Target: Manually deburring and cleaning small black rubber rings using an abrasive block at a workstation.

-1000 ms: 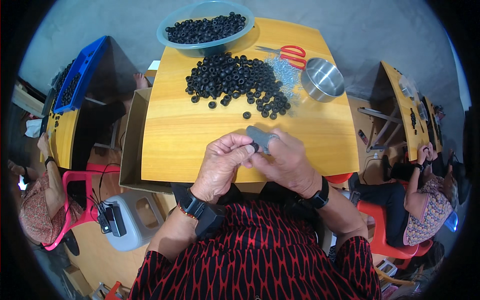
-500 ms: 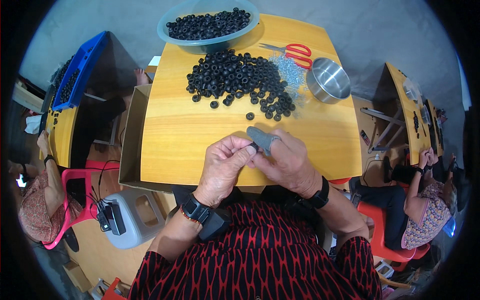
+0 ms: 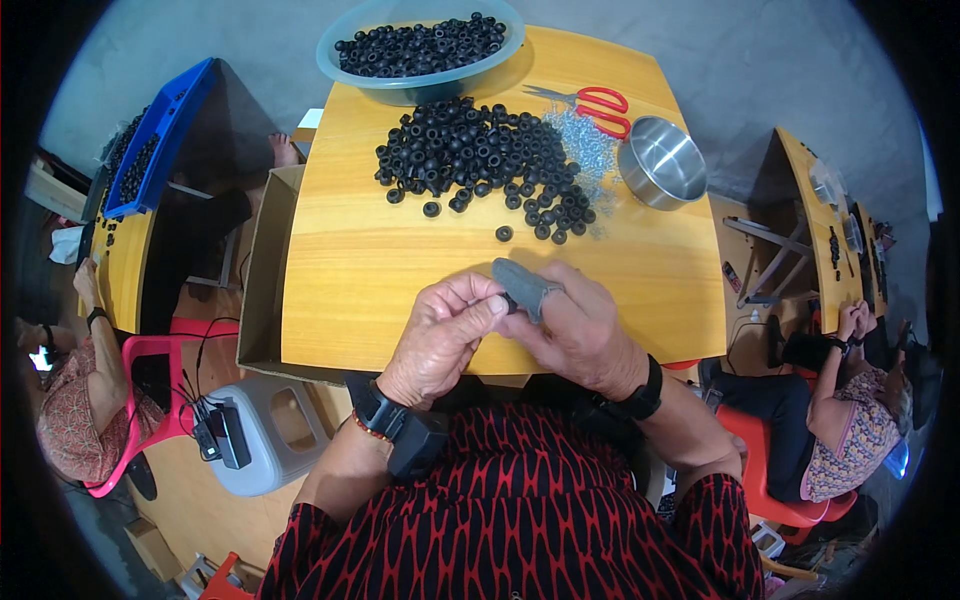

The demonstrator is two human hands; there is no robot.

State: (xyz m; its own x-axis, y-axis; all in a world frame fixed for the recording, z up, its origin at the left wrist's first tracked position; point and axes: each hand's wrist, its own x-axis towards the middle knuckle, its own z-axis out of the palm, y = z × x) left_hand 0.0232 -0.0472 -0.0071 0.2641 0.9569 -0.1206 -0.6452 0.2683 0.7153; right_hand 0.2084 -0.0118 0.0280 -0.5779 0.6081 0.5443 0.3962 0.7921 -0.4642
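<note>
Above the near edge of the yellow table (image 3: 350,290), my two hands meet at the fingertips. My left hand (image 3: 437,340) is closed, pinching a small black ring-like piece (image 3: 509,302) between thumb and forefinger; most of it is hidden. My right hand (image 3: 588,328) is closed against the same spot, and a grey cloth sleeve (image 3: 522,284) covers its forefinger. Whatever its fingertips grip cannot be made out. Beyond the hands lies a heap of black rubbery rings (image 3: 465,150), with a few loose ones at its near side. Small clear bits (image 3: 585,145) are piled against its right.
Red-handled scissors (image 3: 603,108) and a round metal bowl (image 3: 662,165) stand at the right. A translucent basin (image 3: 410,92) of black rings sits at the far edge. A cardboard box (image 3: 262,290) flanks the table's left side. People work at tables on both sides.
Both hands stay together, with small finger shifts. The right hand has turned slightly, its grey-sleeved finger now lying over the black piece, which shows less.
</note>
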